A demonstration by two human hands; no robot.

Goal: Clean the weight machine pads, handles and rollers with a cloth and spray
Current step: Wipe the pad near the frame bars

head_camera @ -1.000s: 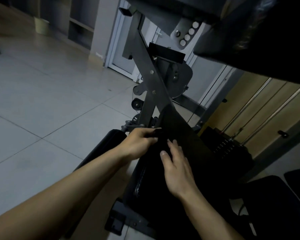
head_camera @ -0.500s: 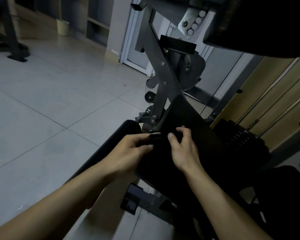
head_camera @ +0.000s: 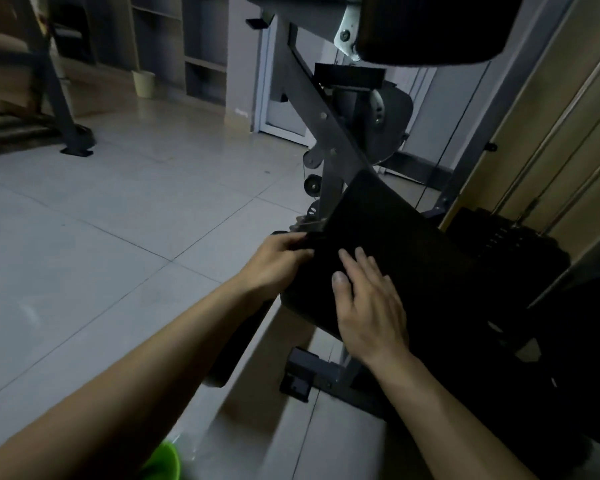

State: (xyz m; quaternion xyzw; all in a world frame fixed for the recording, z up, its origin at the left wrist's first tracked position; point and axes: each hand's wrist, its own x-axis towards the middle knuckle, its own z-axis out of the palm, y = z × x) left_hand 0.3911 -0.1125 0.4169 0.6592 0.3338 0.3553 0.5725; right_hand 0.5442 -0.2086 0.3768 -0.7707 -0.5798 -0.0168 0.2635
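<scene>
A black cloth (head_camera: 388, 230) lies spread over the weight machine's dark seat pad (head_camera: 312, 313) in the middle of the head view. My left hand (head_camera: 278, 261) pinches the cloth's left edge with curled fingers. Flat on the cloth rests my right hand (head_camera: 368, 306), its fingers straight and slightly spread. A black foam roller (head_camera: 239, 341) runs below my left forearm. Another black pad (head_camera: 430, 26) hangs at the top right. In the dim light, cloth and pad are hard to tell apart.
The machine's grey steel frame (head_camera: 312, 105) rises behind the cloth, with the weight stack (head_camera: 499, 237) and cables to the right. A green object (head_camera: 163, 459) shows at the bottom edge. Tiled floor (head_camera: 101, 220) stretches left, with another machine's leg (head_camera: 70, 133) and a pale bin (head_camera: 144, 83) beyond.
My right hand has uncurled its fingers and slid down to lie flat on the cloth. My left hand keeps its hold on the cloth's edge. The view has shifted right.
</scene>
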